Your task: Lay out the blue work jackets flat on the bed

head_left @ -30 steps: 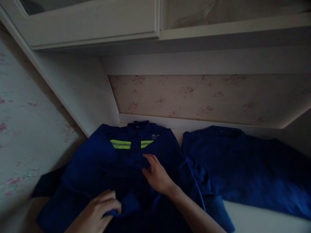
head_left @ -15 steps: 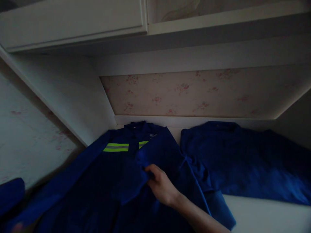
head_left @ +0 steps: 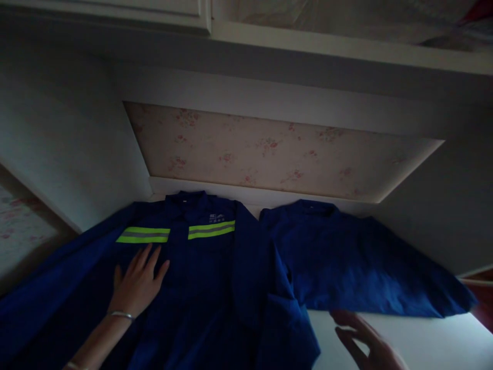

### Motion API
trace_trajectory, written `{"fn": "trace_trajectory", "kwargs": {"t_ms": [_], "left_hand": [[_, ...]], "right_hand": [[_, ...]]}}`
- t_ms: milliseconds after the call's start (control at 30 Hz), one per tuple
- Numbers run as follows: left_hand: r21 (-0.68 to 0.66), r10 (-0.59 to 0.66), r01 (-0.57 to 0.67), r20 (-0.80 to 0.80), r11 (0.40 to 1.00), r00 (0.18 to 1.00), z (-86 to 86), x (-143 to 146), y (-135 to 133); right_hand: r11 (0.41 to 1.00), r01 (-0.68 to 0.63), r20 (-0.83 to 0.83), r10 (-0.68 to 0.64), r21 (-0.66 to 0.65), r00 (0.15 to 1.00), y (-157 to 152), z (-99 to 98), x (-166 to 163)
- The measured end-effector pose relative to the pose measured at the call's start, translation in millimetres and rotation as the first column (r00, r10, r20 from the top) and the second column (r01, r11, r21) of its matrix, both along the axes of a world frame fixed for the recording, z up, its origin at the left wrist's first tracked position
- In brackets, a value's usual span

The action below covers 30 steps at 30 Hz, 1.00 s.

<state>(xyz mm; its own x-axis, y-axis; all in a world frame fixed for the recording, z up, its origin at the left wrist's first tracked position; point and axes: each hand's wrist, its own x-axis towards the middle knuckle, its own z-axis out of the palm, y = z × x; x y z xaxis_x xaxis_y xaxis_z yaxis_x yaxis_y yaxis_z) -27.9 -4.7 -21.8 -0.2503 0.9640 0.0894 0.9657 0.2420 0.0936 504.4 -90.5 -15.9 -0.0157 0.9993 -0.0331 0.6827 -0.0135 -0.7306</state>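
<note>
A dark blue work jacket (head_left: 208, 277) with two yellow-green reflective stripes (head_left: 211, 229) across the chest lies front-up on a white surface (head_left: 423, 344). My left hand (head_left: 137, 282) rests flat on the jacket's left chest, fingers spread, just below the left stripe; a thin bracelet circles the wrist. My right hand (head_left: 365, 341) hovers open and blurred over the white surface, right of the jacket's folded right sleeve (head_left: 287, 324). A second dark blue garment (head_left: 346, 262) lies spread to the right, touching the jacket's edge.
Floral wallpaper (head_left: 269, 149) backs the alcove behind the clothes. White cabinets (head_left: 154, 10) hang overhead, and a white side panel (head_left: 69, 154) slopes at the left. The room is dim.
My right hand let go of the jacket front and moved right, off the cloth. My left hand came back into view and now lies flat on the chest. The jacket front lies flatter, both stripes showing.
</note>
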Motion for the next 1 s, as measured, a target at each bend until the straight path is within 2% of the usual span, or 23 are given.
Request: {"fn": "trace_trajectory", "kwargs": {"t_ms": [33,100,167,233,333,400,467,533,633,700,767,800,833,867,900,933,967,1000], "left_hand": [[-0.034,0.009,-0.009,-0.013,0.999,1.000,-1.8,-4,5],[-0.103,-0.001,-0.001,-0.021,0.995,1.000,-6.0,-12,11],[-0.147,-0.020,0.018,-0.011,0.989,1.000,-10.5,-19,14],[-0.153,-0.026,0.024,-0.006,0.988,1.000,-13.9,-23,15],[-0.153,-0.050,0.046,-0.020,0.987,0.999,-16.0,-25,18],[-0.147,-0.050,0.046,-0.025,0.988,0.998,-16.2,-26,20],[-0.139,-0.047,0.044,-0.024,0.989,0.999,-16.4,-29,22],[-0.138,-0.061,0.058,-0.018,0.989,0.998,-15.9,-32,24],[-0.072,-0.053,0.053,0.002,0.996,0.999,-9.8,-31,23],[0.051,-0.080,0.079,0.025,0.996,0.996,-1.2,-19,16],[0.151,-0.157,0.130,0.188,0.980,0.969,7.3,5,1],[0.160,-0.186,0.137,0.355,0.978,0.916,9.7,19,-10],[0.127,-0.190,0.143,0.556,0.982,0.809,9.9,34,-21],[0.061,-0.157,0.167,0.738,0.984,0.657,7.7,48,-32],[0.006,-0.113,0.203,0.848,0.979,0.518,3.0,60,-43],[-0.020,-0.090,0.243,0.898,0.970,0.431,-4.0,68,-52],[-0.016,-0.103,0.281,0.909,0.960,0.403,-12.3,73,-59],[0.003,-0.138,0.303,0.895,0.953,0.424,-21.2,74,-63]], "right_hand": [[0.996,-0.008,0.135,-0.004,0.083,0.991,11,-1.6,4],[0.978,-0.122,0.372,0.050,0.172,0.927,37,-5.6,5],[0.954,-0.266,0.547,0.149,0.141,0.824,61,-11.9,2],[0.938,-0.326,0.645,0.180,0.113,0.742,81,-19.1,0],[0.936,-0.301,0.673,0.104,0.183,0.733,103,-24.1,1],[0.956,-0.137,0.613,-0.052,0.258,0.788,116,-17.5,4],[0.947,0.098,0.527,-0.254,0.306,0.811,131,0.1,6],[0.897,0.276,0.457,-0.417,0.345,0.785,144,28.7,10],[0.822,0.366,0.384,-0.538,0.436,0.750,154,85.7,18],[0.779,0.397,0.335,-0.585,0.485,0.738,147,125.4,18],[0.749,0.386,0.272,-0.589,0.539,0.761,126,159.2,10],[0.750,0.345,0.242,-0.550,0.565,0.799,112,172.3,1],[0.765,0.272,0.218,-0.470,0.584,0.855,96,182.4,-9],[0.798,0.163,0.209,-0.340,0.581,0.917,79,189.2,-22],[0.850,0.008,0.228,-0.151,0.527,0.962,62,192.6,-34],[0.894,-0.179,0.250,0.078,0.412,0.965,48,192.2,-45],[0.901,-0.352,0.238,0.295,0.253,0.925,36,187.7,-53],[0.881,-0.462,0.201,0.437,0.100,0.877,30,179.0,-56]]}}
